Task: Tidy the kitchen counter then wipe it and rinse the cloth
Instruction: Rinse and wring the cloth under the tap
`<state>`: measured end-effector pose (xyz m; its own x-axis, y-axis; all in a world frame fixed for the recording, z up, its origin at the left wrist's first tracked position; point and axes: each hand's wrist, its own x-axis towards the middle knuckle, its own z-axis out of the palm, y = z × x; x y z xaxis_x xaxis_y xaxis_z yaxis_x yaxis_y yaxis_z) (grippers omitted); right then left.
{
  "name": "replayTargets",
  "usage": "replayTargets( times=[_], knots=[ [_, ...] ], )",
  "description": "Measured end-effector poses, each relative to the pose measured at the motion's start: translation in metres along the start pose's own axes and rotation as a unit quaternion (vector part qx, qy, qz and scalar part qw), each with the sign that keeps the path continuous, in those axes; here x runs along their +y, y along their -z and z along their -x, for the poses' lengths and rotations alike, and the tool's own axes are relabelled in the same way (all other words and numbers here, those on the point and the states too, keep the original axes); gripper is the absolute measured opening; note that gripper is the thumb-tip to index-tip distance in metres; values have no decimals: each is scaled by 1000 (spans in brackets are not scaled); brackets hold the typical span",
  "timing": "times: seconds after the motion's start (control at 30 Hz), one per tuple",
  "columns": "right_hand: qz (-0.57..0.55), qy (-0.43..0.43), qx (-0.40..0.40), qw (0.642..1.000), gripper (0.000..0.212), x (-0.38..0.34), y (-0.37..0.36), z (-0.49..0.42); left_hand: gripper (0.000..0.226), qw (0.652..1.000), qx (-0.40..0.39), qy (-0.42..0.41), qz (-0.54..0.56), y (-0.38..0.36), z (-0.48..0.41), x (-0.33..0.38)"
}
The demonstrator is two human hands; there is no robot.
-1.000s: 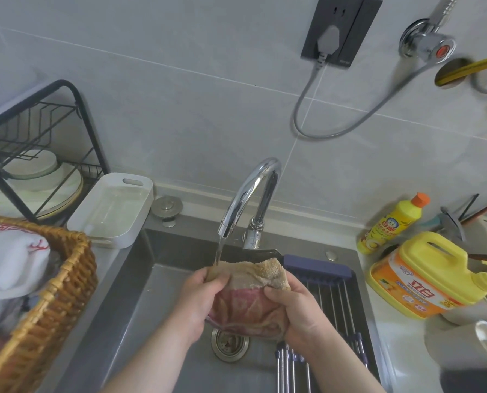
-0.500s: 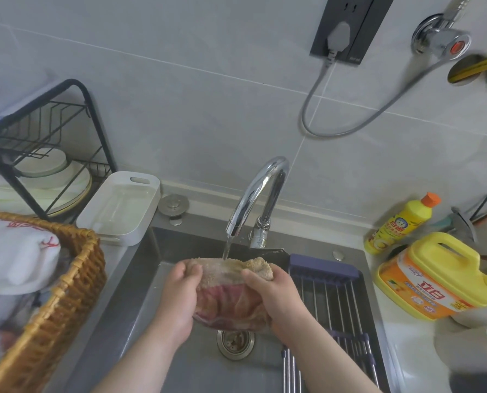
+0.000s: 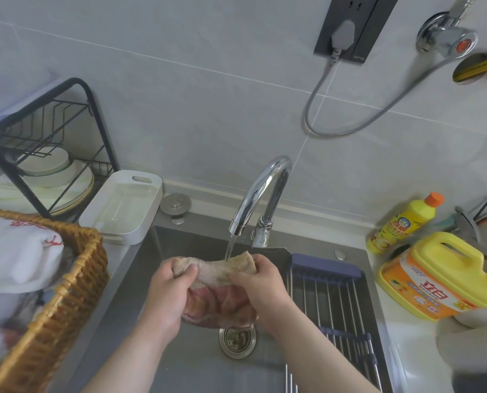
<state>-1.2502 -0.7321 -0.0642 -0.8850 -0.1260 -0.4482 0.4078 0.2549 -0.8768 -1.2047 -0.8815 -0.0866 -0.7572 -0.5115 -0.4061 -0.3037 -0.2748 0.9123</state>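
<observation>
- Grey tiled wall behind, steel sink [image 3: 180,361] below it, counter on both sides. A wicker basket [image 3: 66,293] sat on the left, a yellow detergent jug [image 3: 435,282] and a small yellow bottle [image 3: 404,225] on the right.
- The tap [image 3: 260,194] was running. The stream [image 3: 229,248] landed on the top edge of the cloth [image 3: 216,279], which I held over the sink, above the drain [image 3: 237,338].
- Risk 1: water hitting the taut top edge could spray sideways onto the counter and undo the wipe. Cause: the cloth was held high, close under the spout.
- Risk 2: a wet cloth is likely heavy and slick. A slack grip at either end could drop it onto the drain and cover it.
- Risk 3: my right forearm was just beside the wire rack [image 3: 330,296] across the sink's right half. A wide scrubbing stroke could knock it.
- Left hand [image 3: 168,296]: fingers curled tight round the cloth's left end.
- Right hand [image 3: 260,287]: clamped on the right end, fingers wrapped over it.
- The hands were near each other but not touching. The beige top edge stretched between them, and the pink lower part hung bunched between the palms.
</observation>
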Motion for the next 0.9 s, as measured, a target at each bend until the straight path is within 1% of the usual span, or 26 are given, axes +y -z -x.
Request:
replayTargets(
  times=[0.1, 0.2, 0.3, 0.37, 0.5, 0.57, 0.63, 0.7, 0.73, 0.8, 0.87, 0.9],
  knots=[
    [66, 15, 14, 998, 32, 0, 0, -1, 3, 998, -19, -34, -46, -2, 3, 1],
    [99, 38, 50, 993, 34, 5, -9, -7, 5, 996, 8, -56, -71, -5, 5, -1],
    [80, 56, 100, 990, 31, 4, -14, -12, 7, 994, 35, -66, -85, -5, 4, 0],
    [48, 41, 109, 992, 35, 4, -16, -15, 13, 992, 53, -69, -87, -4, 2, 2],
    [-43, 16, 95, 994, 41, 3, -23, -16, 29, 991, 75, -72, -84, -4, 4, 6],
    [-29, 18, 58, 998, 39, 5, -24, -16, 40, 989, 92, -75, -93, -3, 4, 7],
    [26, 27, 14, 999, 28, 7, -23, -13, 44, 989, 99, -68, -91, 0, 2, 8],
    [25, 25, 2, 999, 15, 9, -24, -12, 47, 987, 97, -70, -105, 3, 0, 9],
    [12, 19, 14, 1000, 20, 10, -24, -12, 50, 986, 97, -73, -116, 5, 0, 10],
    [-34, -18, 46, 998, 39, 9, -27, -13, 55, 984, 97, -81, -128, 8, -2, 9],
    [-82, -61, 63, 993, 52, 6, -30, -14, 61, 986, 99, -73, -116, 12, -5, 4],
    [-90, -81, 70, 990, 55, 3, -31, -13, 66, 989, 97, -59, -96, 14, -7, 1]
  ],
)
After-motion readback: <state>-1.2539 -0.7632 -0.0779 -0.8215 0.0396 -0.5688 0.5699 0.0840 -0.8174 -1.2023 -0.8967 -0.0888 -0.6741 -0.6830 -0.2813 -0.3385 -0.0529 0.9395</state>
